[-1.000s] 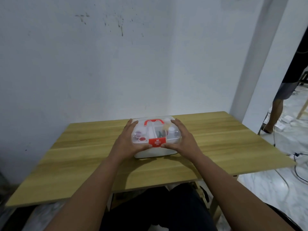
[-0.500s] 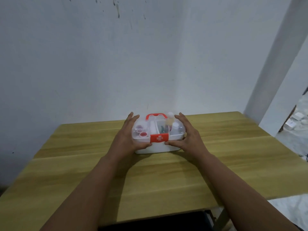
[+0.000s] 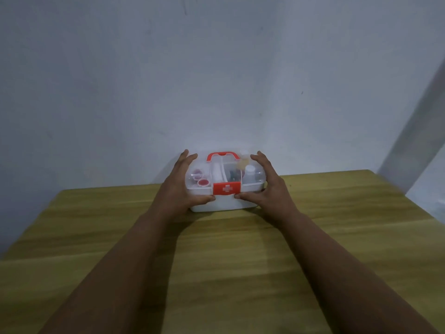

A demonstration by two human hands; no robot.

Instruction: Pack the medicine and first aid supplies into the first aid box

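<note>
1. I have the small white plastic first aid box with its clear domed lid point(image 3: 225, 189) sitting on the light wooden table point(image 3: 240, 261), near the far edge and close to the pale wall point(image 3: 216, 80). The lid is down, so I judge the packing done or nearly so.
2. My left hand point(image 3: 179, 186) cups the box's left end and my right hand point(image 3: 267, 186) the right end. The fingers on each side are spread and curved around the lid, with the thumbs pressed to the front wall just beside the red latch with a white cross point(image 3: 226, 188). I read this as steadying the box from both sides, perhaps to seat the lid or shift it; neither hand is curled into a fist.
3. The red carry handle point(image 3: 222, 155) lies on top between my hands, untouched.
4. Count: one box, one latch, one handle, two hands.
5. Through the lid I make out two round pink-red items point(image 3: 199, 179) on the left and one white bottle point(image 3: 250, 173) on the right. The middle contents are too blurred to count.
6. I see nothing loose on the table.
</note>
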